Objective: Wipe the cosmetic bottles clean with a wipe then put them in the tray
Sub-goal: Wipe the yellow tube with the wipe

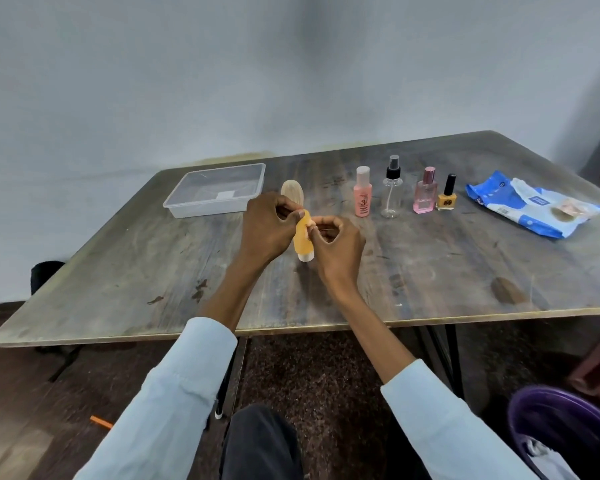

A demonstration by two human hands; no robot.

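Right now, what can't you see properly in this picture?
- Head view: the hands, left and right, cover the orange bottle's top; any wipe there is hidden.
- The beige bottle is half behind the left hand.
- Labels on the wipes pack are too small.
- The purple thing is cut off by the edge.

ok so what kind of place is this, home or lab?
Hard to say; probably a plain room set up for recording, not a shop or bathroom. A worn wooden table stands against a bare wall, with only the cosmetic bottles, a clear tray and a wipes pack on it.
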